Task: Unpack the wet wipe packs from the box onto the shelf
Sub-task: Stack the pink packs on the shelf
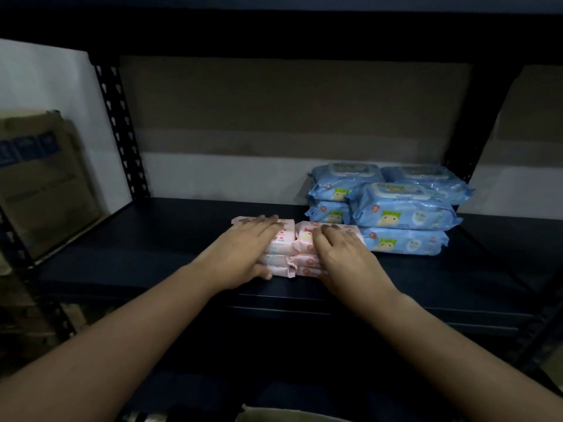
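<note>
Dark shelf (152,239) carries blue wipe packs (393,208) stacked back right. Pink wipe packs (292,248), two low stacks side by side near the front edge. Left hand (243,251) and right hand (344,257) lie on top, fingers flat.

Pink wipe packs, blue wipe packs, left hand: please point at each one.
pink wipe packs (307,239), head view, front face of right stack
blue wipe packs (402,213), head view, front pack's top
left hand (243,248), head view, back of hand
</note>
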